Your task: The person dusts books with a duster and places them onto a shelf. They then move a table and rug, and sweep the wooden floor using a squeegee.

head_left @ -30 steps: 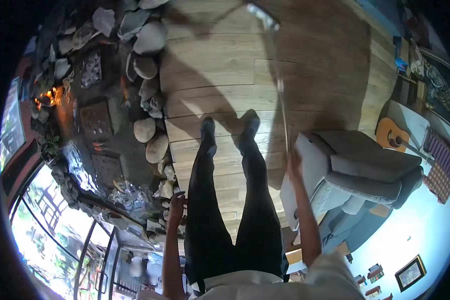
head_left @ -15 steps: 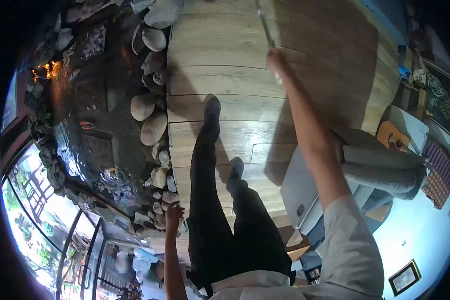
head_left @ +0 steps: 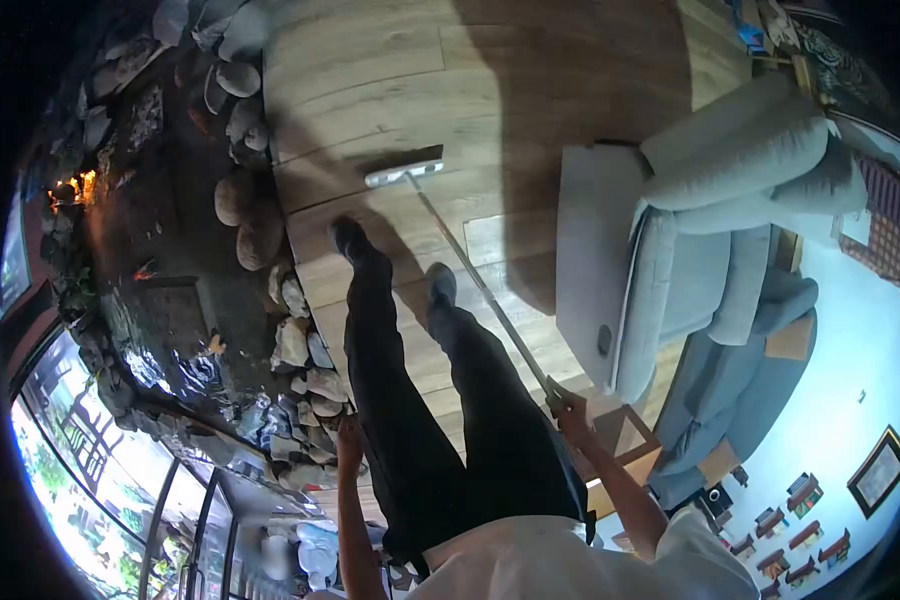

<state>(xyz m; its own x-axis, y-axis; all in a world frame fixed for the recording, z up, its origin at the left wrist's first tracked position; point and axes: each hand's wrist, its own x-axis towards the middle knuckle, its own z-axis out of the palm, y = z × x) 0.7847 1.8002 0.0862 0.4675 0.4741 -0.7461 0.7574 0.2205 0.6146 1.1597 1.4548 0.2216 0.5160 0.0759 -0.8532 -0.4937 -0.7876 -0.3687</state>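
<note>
My right hand [head_left: 571, 415] is closed round the upper end of a long thin handle, beside my right thigh. The handle belongs to a flat mop [head_left: 478, 280], which slants forward and left across the wood floor [head_left: 370, 90]. Its wide, pale mop head [head_left: 404, 175] rests on the boards ahead of my feet, with a dark strip along its far side. My left hand [head_left: 349, 445] hangs beside my left thigh, apart from the mop. Nothing shows in it, and its fingers look loose. Both shoes stand on the floor, the left one farther forward.
On the left, a stone-edged pond [head_left: 160, 290] with fish runs along the floor; round rocks [head_left: 258, 243] form its border. A grey sofa [head_left: 610, 260] stands at the right, with a wooden side table [head_left: 625, 450] near my right hand. Glass doors [head_left: 175, 510] are at lower left.
My right hand has come from far out ahead back beside my thigh, bringing the mop handle with it. The mop head has come into full view. My view has turned, showing more sofa.
</note>
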